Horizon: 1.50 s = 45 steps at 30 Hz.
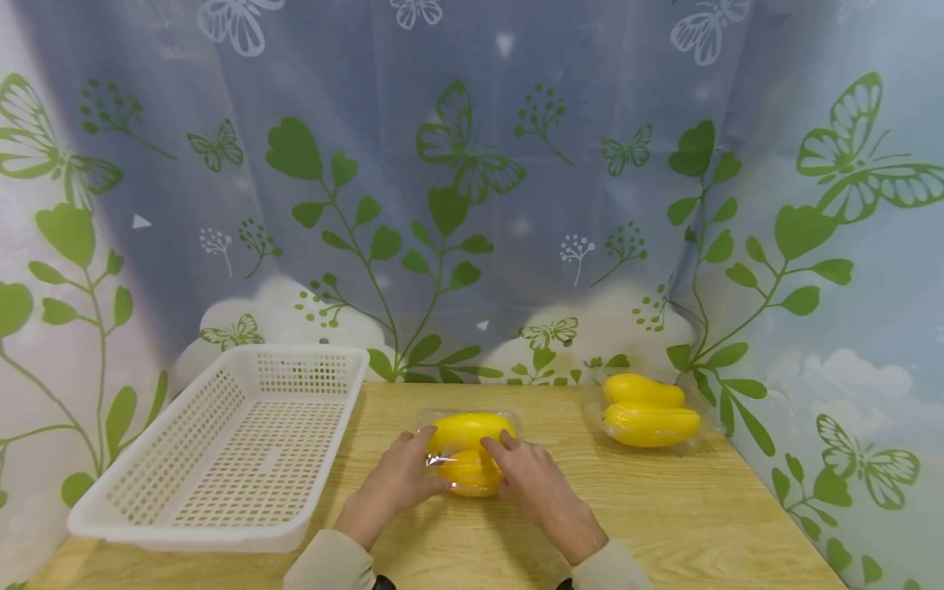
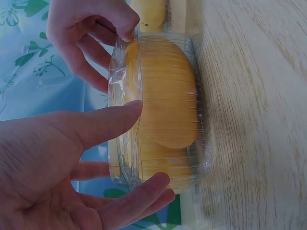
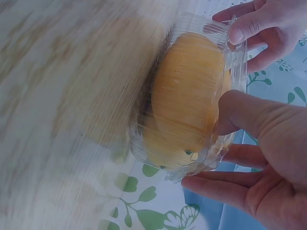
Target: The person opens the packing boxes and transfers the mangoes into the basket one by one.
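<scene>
The left hand [image 1: 397,477] and right hand [image 1: 537,485], fingers part bent, held opposite sides of the clear box [image 2: 163,110] on the counter [image 1: 664,516], maybe so it couldn't slip. Yellow fruit [image 1: 472,428] lay inside. The basket [image 1: 206,534] stood to its left.

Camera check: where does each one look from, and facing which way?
Head: worn on the head, facing forward and down at the held pack; left hand, right hand and sleeves show.
Left wrist: on that wrist, facing the held pack; left hand near, right hand beyond.
Right wrist: on that wrist, facing the held pack; right hand near, left beyond.
Shared by the wrist views: held pack, both hands.
</scene>
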Tool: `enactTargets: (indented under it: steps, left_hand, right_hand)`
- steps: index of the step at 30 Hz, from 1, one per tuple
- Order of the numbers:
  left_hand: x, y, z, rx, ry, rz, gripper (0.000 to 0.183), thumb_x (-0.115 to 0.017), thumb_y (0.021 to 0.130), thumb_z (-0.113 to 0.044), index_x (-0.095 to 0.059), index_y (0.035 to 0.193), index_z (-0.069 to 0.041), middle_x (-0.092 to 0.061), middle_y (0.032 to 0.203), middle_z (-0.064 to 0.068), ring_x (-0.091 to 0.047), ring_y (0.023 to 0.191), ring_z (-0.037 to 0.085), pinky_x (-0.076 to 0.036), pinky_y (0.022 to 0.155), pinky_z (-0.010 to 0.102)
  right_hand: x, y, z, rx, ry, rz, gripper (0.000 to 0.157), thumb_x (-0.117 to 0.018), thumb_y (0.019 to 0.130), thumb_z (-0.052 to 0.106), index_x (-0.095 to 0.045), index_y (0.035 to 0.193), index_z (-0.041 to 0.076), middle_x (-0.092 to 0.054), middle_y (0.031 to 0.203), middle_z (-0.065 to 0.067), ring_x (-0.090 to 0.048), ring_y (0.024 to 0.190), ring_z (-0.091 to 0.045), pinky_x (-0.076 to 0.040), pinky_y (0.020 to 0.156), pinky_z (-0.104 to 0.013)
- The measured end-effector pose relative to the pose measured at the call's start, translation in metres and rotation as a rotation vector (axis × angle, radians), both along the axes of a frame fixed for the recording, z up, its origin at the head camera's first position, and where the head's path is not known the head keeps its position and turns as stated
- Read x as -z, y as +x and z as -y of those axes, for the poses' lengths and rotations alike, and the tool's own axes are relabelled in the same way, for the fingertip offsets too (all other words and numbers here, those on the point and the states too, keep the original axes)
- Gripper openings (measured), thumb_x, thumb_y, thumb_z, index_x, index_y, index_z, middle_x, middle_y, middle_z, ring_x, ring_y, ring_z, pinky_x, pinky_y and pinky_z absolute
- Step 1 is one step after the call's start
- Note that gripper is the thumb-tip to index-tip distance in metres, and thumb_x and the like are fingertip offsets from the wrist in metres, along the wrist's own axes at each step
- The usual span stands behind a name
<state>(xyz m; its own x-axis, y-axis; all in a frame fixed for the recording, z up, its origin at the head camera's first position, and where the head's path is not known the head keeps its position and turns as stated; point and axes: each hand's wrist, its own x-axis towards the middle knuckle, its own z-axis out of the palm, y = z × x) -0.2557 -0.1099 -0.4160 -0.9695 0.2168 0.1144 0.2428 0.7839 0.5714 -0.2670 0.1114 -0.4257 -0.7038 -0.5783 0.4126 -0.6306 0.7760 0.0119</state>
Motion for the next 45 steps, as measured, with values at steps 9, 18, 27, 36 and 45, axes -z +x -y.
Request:
enactTargets:
  steps: [9, 18, 27, 36, 45]
  left_hand:
    - [0.001, 0.002, 0.002, -0.023, 0.005, 0.006, 0.082, -0.088, 0.082, -0.026, -0.048, 0.148, 0.001, -0.052, 0.144, 0.035, -0.057, 0.128, 0.050, -0.051, 0.103, 0.063]
    - [0.003, 0.003, 0.002, -0.015, -0.004, -0.016, 0.081, -0.088, 0.082, -0.026, -0.049, 0.147, 0.002, -0.052, 0.142, 0.036, -0.058, 0.126, 0.050, -0.052, 0.102, 0.063]
    - [0.002, 0.003, 0.002, -0.011, 0.000, -0.033, 0.081, -0.089, 0.080, -0.025, -0.050, 0.146, 0.002, -0.056, 0.135, 0.034, -0.065, 0.114, 0.043, -0.057, 0.096, 0.058]
    - [0.002, 0.002, 0.002, -0.020, -0.001, -0.030, 0.084, -0.090, 0.078, -0.028, -0.050, 0.147, 0.001, -0.056, 0.133, 0.034, -0.066, 0.111, 0.044, -0.057, 0.095, 0.058]
    - [-0.002, 0.001, -0.001, -0.014, -0.002, -0.031, 0.084, -0.090, 0.079, -0.027, -0.050, 0.147, 0.001, -0.055, 0.134, 0.035, -0.065, 0.113, 0.045, -0.057, 0.095, 0.059]
  right_hand:
    - [0.001, -0.001, 0.002, -0.004, 0.023, 0.016, 0.055, -0.083, 0.075, -0.008, -0.064, 0.124, 0.009, -0.074, 0.114, -0.018, -0.063, 0.061, -0.016, -0.057, 0.060, -0.025]
    - [0.000, -0.001, 0.002, 0.006, 0.033, 0.040, 0.052, -0.082, 0.078, -0.006, -0.062, 0.123, 0.011, -0.076, 0.112, -0.017, -0.056, 0.057, -0.012, -0.054, 0.056, -0.024]
    - [0.000, 0.000, 0.003, 0.027, 0.068, 0.030, 0.048, -0.083, 0.077, -0.005, -0.064, 0.118, 0.013, -0.076, 0.117, -0.020, -0.070, 0.067, -0.023, -0.061, 0.061, -0.031]
    - [-0.001, -0.002, 0.003, 0.022, 0.093, -0.010, 0.044, -0.078, 0.079, -0.009, -0.065, 0.116, 0.011, -0.077, 0.114, -0.019, -0.072, 0.069, -0.025, -0.062, 0.063, -0.033]
    - [-0.010, -0.004, -0.003, 0.021, 0.002, 0.124, 0.048, -0.069, 0.080, -0.017, -0.070, 0.121, 0.008, -0.072, 0.124, -0.024, -0.076, 0.095, -0.037, -0.063, 0.082, -0.045]
